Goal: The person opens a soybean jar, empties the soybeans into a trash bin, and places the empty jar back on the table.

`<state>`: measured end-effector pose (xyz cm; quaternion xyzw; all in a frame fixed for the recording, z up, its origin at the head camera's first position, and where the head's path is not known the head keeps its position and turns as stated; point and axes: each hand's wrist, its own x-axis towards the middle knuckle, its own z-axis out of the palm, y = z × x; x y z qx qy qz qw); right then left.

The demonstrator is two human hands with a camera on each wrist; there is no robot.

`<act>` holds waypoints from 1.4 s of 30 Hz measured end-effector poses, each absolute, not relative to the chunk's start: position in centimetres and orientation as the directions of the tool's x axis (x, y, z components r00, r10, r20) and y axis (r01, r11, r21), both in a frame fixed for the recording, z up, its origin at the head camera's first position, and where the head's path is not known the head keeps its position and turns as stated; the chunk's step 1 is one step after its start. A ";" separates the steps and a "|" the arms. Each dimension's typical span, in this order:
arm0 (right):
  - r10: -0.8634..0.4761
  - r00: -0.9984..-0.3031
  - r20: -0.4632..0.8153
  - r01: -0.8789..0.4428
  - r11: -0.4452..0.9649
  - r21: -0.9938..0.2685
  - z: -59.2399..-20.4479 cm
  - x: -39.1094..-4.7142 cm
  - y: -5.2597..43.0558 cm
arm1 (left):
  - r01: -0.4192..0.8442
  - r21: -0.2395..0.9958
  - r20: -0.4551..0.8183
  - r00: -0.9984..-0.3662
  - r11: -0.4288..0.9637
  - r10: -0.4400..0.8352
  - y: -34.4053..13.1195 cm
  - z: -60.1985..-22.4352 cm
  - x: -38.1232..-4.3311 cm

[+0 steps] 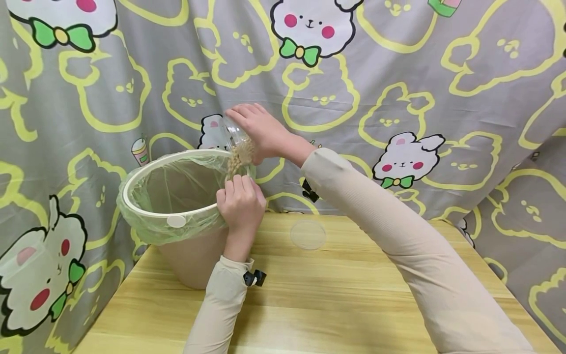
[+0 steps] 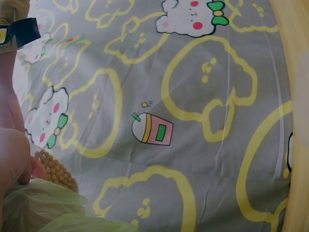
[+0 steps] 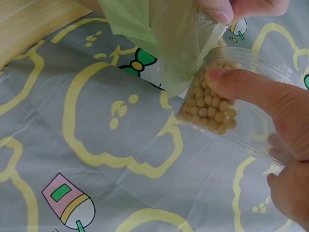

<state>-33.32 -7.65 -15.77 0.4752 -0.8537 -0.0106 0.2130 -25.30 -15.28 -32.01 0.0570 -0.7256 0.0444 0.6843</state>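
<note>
My right hand [image 1: 263,130] grips a clear plastic jar [image 1: 232,127], tipped mouth-down over the right side of the bin's rim. Small round beige beans [image 3: 210,108], like soybeans, lie toward the jar's mouth, with the forefinger pressed along its side. Just below, my left hand [image 1: 242,201] has its fingers curled on the edge of the pale green bin liner [image 1: 152,228], close to the jar's mouth. The liner is folded over the white rim of a beige trash bin [image 1: 192,263]. Where the beans land is hidden behind the left hand in the head view.
A clear round lid [image 1: 308,235] lies on the wooden table [image 1: 353,295], right of the bin. Behind and beside the table hangs a grey curtain [image 1: 411,113] with cartoon prints, close to the jar and bin.
</note>
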 end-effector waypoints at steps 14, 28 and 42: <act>-0.834 -0.432 0.344 -0.794 0.532 0.293 -15.9 -32.8 -8.1 | -0.152 0.009 0.998 -0.062 0.988 -0.019 -15.2 -32.0 -25.3; -0.861 -0.395 0.321 -0.769 0.501 0.397 -16.0 -32.2 -8.7 | -0.148 0.017 0.998 -0.054 0.989 -0.025 -15.3 -32.0 -25.4; -0.883 -0.328 0.336 -0.728 0.463 0.505 -16.1 -31.9 -8.8 | -0.154 0.013 0.998 -0.051 0.988 -0.021 -15.3 -32.0 -25.4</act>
